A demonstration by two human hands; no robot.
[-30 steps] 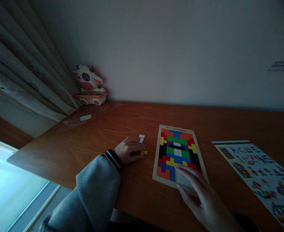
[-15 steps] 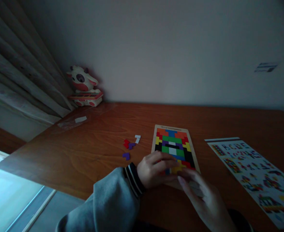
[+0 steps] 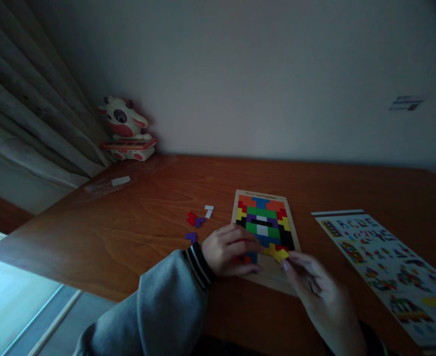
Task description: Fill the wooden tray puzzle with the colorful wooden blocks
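Observation:
A wooden puzzle board (image 3: 295, 228) lies on the table, its upper part filled with coloured block pieces and bare wood showing near its lower edge. Over the board's lower left rests my left hand (image 3: 228, 249), palm down with its fingers apart and nothing seen in them. My right hand (image 3: 312, 277), at the board's lower right, pinches a yellow piece (image 3: 280, 254) between thumb and forefinger. Left of the board lie a red piece (image 3: 191, 218), a white piece (image 3: 209, 211) and purple pieces (image 3: 191, 237).
A printed pattern sheet (image 3: 373, 252) lies to the right on the brown table (image 3: 158, 207). At the back left stand a toy cow with a keyboard (image 3: 124, 126) and a clear plastic wrapper (image 3: 101, 189). A curtain (image 3: 28, 99) hangs at the left.
My right hand has drawn the yellow piece to the right, and more of that piece shows. My left hand has shifted slightly left, uncovering bare wood on the board. The view has moved a little.

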